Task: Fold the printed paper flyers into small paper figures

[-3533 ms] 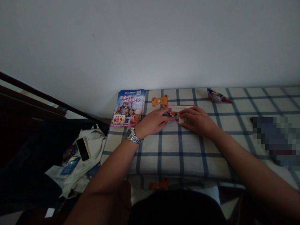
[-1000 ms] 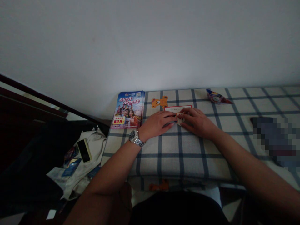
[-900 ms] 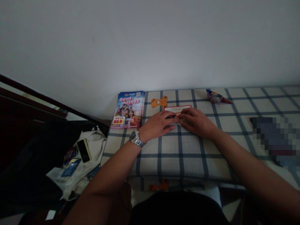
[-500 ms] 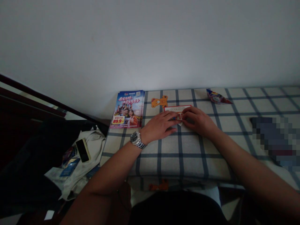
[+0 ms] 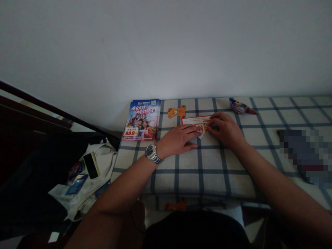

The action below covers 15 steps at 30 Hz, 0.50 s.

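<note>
A partly folded paper flyer (image 5: 193, 120), white with a red border and coloured print, lies on the checked cloth (image 5: 186, 180). My left hand (image 5: 178, 139), with a metal watch on the wrist, rests with its fingers stretched out over the flyer's lower left part and hides some of it. At the flyer's right edge, my right hand (image 5: 225, 130) has its thumb and fingers pinched on the paper. A stack of printed flyers (image 5: 141, 119) sits to the left of my hands. Farther back on the right is a pointed, folded paper piece (image 5: 241, 107).
A pale wall (image 5: 166, 52) rises behind the cloth-covered surface. At the right lies a dark, pixel-blurred flat object (image 5: 302, 157). Lower on the left, a phone (image 5: 91, 165) rests on a whitish bag (image 5: 103, 155) with coloured packets beside it.
My right hand has shifted slightly right and away along the flyer, uncovering more of its printed part. My left hand stays almost in place, pressed over the paper.
</note>
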Tool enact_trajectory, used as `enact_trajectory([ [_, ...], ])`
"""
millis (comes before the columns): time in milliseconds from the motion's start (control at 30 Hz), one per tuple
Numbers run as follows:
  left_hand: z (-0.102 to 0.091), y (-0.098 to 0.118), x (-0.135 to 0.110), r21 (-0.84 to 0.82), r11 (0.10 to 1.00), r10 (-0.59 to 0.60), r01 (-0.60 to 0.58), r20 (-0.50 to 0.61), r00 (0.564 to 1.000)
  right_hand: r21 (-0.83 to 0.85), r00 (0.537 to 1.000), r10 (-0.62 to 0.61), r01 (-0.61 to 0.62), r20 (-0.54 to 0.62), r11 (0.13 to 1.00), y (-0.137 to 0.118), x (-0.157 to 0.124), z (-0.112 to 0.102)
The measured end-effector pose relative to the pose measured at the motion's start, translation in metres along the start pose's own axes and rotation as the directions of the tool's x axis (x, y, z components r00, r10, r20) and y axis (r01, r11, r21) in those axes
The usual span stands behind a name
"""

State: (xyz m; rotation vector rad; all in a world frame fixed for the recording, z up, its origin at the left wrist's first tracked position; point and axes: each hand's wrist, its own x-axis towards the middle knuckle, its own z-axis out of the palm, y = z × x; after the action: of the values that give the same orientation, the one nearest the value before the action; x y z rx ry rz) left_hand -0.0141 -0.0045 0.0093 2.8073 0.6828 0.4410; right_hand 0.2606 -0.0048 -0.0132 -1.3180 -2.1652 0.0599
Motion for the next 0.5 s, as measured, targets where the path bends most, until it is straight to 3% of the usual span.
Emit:
enact_trajectory([
  [167,0.001,-0.002,0.000,-0.003,1.000,0.005,-0.005,0.008,1.000,-0.012,0.991,0.122,-0.122,-0.055,0.992,0.008,0.004,-0.004],
  [500,0.004,-0.002,0.000,-0.005,1.000,0.002,-0.002,-0.009,1.000,-0.009,0.982,0.171,-0.173,-0.082,0.985,0.015,0.006,-0.001],
])
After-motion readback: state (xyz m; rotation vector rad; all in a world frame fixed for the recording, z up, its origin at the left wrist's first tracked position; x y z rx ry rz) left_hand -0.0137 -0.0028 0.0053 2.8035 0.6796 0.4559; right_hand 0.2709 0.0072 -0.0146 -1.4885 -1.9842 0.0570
